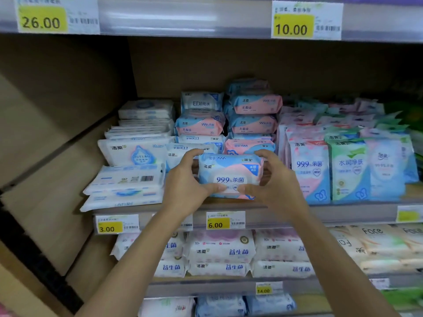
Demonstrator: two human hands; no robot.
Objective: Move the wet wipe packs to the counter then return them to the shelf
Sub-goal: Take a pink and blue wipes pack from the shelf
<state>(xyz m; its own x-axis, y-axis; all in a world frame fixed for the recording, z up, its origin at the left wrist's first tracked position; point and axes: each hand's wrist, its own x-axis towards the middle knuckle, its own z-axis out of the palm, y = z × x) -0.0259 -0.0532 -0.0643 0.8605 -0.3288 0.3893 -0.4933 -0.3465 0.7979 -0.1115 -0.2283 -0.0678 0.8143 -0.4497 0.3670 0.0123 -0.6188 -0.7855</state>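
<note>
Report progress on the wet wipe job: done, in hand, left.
Done: nothing provable; no counter is in view. In hand: the left hand and right hand grip one blue-pink pack by its ends at the shelf front. Left: I cannot tell whether this pack is leaving or returning; similar packs sit stacked behind it.

From here I see only two bare hands, my left hand (pixel 185 179) and my right hand (pixel 277 181). The left forearm (pixel 137 259) and right forearm (pixel 338 259) are slim and uncovered down to the bottom edge of view.
</note>
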